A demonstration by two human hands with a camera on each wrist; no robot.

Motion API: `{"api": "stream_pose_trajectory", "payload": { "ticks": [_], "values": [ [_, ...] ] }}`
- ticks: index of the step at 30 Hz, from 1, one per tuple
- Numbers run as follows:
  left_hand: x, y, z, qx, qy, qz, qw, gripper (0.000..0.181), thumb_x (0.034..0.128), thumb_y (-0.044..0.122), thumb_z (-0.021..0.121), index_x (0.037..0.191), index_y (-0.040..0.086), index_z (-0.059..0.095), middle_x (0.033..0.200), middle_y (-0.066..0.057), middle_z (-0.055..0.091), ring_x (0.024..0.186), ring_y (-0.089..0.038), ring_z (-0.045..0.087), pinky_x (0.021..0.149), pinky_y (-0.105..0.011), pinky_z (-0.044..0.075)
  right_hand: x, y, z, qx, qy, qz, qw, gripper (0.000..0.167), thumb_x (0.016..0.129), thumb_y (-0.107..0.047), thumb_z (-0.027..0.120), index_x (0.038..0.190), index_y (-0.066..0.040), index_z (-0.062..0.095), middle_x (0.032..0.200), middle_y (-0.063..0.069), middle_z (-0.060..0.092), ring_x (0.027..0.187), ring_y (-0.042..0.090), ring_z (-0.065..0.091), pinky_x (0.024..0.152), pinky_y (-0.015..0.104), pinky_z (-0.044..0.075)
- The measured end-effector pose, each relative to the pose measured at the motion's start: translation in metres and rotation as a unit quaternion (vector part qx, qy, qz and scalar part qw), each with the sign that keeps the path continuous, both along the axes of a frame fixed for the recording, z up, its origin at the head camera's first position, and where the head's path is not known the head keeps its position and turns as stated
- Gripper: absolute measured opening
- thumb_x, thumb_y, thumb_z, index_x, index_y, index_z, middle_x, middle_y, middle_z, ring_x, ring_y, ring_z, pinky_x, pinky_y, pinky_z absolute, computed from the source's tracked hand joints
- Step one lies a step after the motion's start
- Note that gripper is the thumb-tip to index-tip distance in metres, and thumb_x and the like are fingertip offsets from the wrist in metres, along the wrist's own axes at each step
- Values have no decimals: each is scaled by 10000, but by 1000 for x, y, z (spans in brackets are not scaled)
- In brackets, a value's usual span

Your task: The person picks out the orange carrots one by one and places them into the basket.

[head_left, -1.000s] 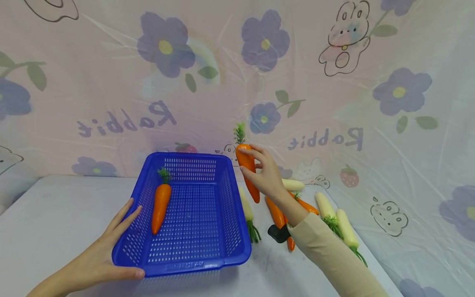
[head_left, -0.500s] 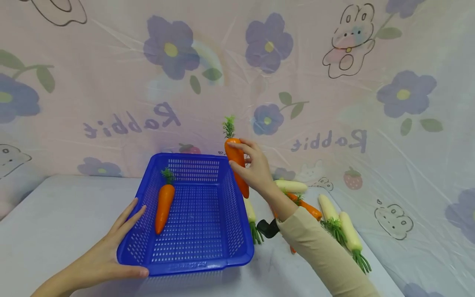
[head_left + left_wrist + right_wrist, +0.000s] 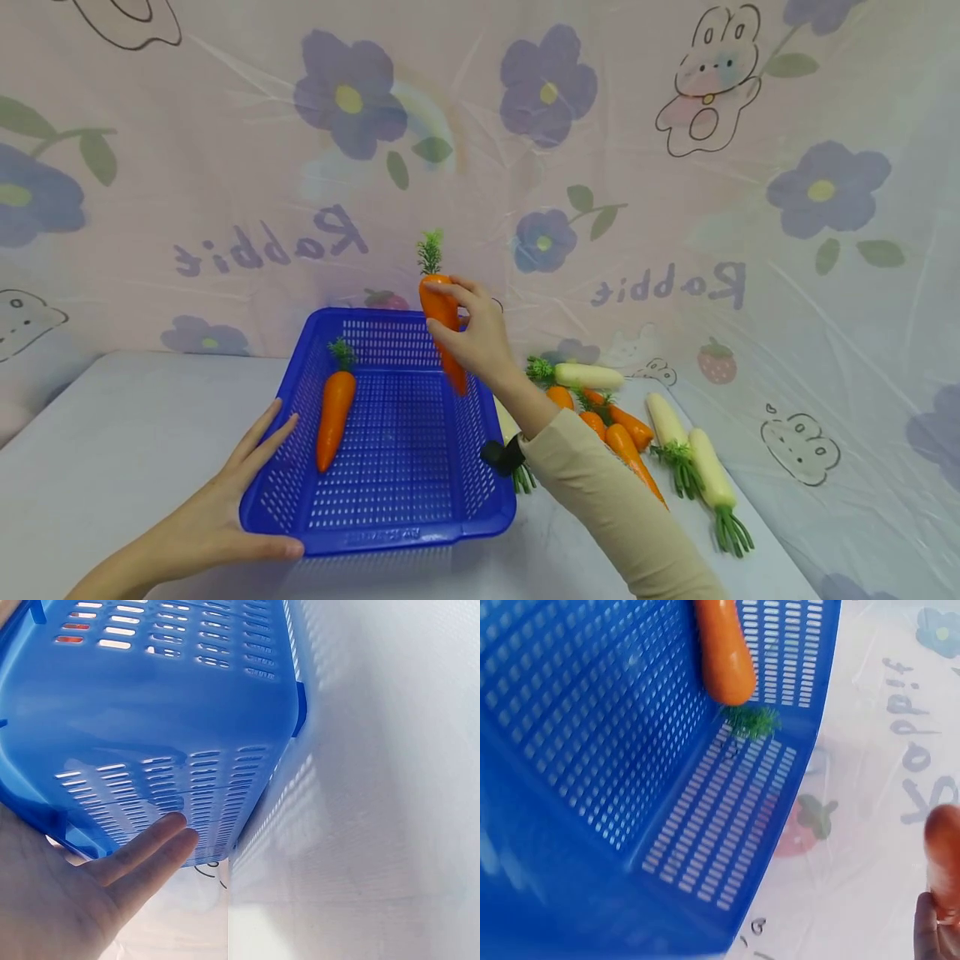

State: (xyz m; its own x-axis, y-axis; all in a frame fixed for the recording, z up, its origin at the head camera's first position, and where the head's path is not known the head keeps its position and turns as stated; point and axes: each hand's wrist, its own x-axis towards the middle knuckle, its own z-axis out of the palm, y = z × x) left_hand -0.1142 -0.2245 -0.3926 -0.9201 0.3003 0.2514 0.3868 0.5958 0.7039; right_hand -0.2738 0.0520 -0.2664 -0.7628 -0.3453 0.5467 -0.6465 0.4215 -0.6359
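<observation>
A blue basket (image 3: 390,535) stands on the white table, with one orange carrot (image 3: 335,421) lying along its left side. The right hand (image 3: 480,337) pinches another carrot (image 3: 442,321) between thumb and fingers, leafy top up and tip down, above the basket's right part. In the right wrist view this held carrot (image 3: 945,859) shows at the right edge beside the fingers. Spread, straight fingers of the left hand (image 3: 202,512) lie against the basket's left side, the thumb by its near corner; the left wrist view shows this hand (image 3: 82,892) against the outer wall (image 3: 172,712).
To the right of the basket several carrots (image 3: 632,454) lie in a pile, with a white radish (image 3: 588,376) behind them and two more radishes (image 3: 712,475) farther right. Another radish (image 3: 506,419) is partly hidden by the basket. A patterned sheet (image 3: 465,192) hangs behind the table.
The right hand has moved left with its carrot, from beside the basket to over its right part. More of the carrot pile shows. The left hand stays against the basket.
</observation>
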Motion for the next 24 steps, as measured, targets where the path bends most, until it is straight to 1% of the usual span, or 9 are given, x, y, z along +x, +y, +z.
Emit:
{"api": "stream_pose_trajectory", "payload": {
  "ticks": [3, 8, 12, 19, 24],
  "values": [
    [0, 0, 1, 19, 13, -23, 10000, 1157, 673, 285, 830, 1556, 250, 84, 1611, 8, -152, 1318, -630, 177, 746, -842, 274, 1, -9, -1, -36, -170, -26, 9998, 417, 846, -104, 676, 1261, -119, 638, 1396, 164, 473, 1192, 316, 522, 852, 382, 565],
    [0, 1, 1, 79, -74, -61, 9999, 1146, 690, 280, 823, 1556, 257, 73, 1610, 15, -161, 1321, -629, 167, 748, -842, 270, 2, -22, -6, -40, -433, -80, 9990, 414, 849, -101, 685, 1259, -118, 637, 1413, 169, 457, 1215, 332, 510, 854, 396, 566],
    [0, 0, 2, 69, -99, -36, 9999, 1149, 688, 285, 825, 1556, 262, 71, 1609, 17, -163, 1321, -632, 164, 749, -842, 270, 2, -31, -12, -22, -460, -36, 9989, 411, 846, -93, 685, 1254, -105, 637, 1411, 174, 462, 1216, 337, 519, 858, 414, 564],
    [1, 1, 4, 27, 1, -11, 10000, 1158, 672, 297, 833, 1556, 252, 86, 1612, 16, -147, 1324, -626, 174, 754, -843, 270, -1, -45, -25, 124, -543, -112, 9984, 405, 852, -110, 694, 1252, -140, 640, 1374, 147, 494, 1159, 305, 565, 815, 338, 576],
    [2, 2, 5, 85, -42, -21, 10000, 1154, 677, 292, 833, 1556, 250, 86, 1613, 13, -146, 1328, -624, 162, 763, -844, 260, -2, -52, -37, 274, -489, -139, 9983, 400, 849, -113, 695, 1245, -127, 642, 1331, 160, 524, 1117, 308, 579, 787, 345, 580]
  ]
}}
